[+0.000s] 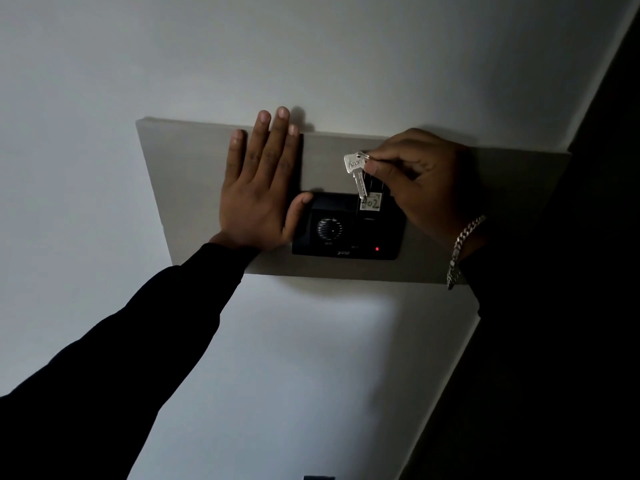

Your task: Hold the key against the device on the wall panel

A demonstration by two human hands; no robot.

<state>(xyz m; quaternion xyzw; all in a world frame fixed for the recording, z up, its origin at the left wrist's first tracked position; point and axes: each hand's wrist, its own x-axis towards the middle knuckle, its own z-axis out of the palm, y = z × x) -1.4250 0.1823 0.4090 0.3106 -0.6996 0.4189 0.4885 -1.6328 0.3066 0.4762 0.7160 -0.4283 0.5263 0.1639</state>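
A beige wall panel (194, 188) carries a black device (346, 233) with a round dial and a small red light (377, 249). My right hand (422, 181) pinches a key ring, from which a silver key (356, 171) hangs blade down over the device's top edge. A dark fob with a white tag marked "402" (370, 202) hangs behind the key, against the device. My left hand (259, 181) lies flat and spread on the panel, thumb touching the device's upper left corner.
A dark vertical surface (571, 237) borders the panel on the right. White wall (311, 358) surrounds the panel. A silver chain bracelet (460, 247) circles my right wrist. The scene is dim.
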